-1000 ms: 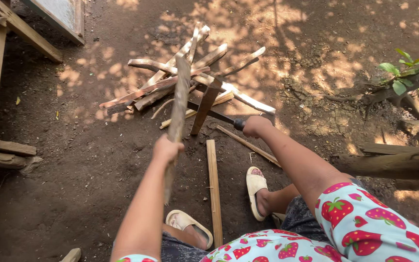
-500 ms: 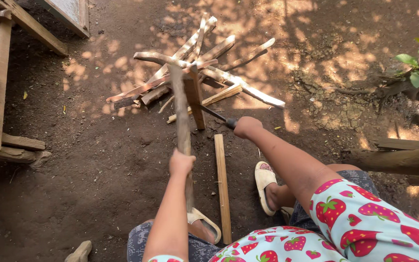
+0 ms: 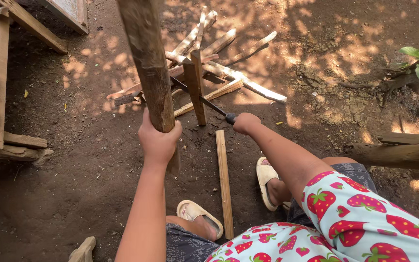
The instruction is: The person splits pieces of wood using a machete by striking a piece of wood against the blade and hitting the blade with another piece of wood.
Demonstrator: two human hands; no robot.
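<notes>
Rough brown wooden club point(image 3: 146, 58) raised, left hand point(image 3: 158, 140) fisted round its lower part, left of upright plank point(image 3: 196, 87). Blade point(image 3: 202, 100) crosses the plank; right hand point(image 3: 246, 122) clenched on its handle, right of plank.

Open dirt ground point(image 3: 88, 160) lies to my left, with room to pass there. Ahead, the pile of split sticks point(image 3: 219, 53) blocks the way, and an upright wood piece point(image 3: 196, 87) stands just before it. A loose slat point(image 3: 224, 179) lies between my feet. Timber frames point(image 3: 1, 97) close the far left; logs point(image 3: 394, 155) crowd my right.
</notes>
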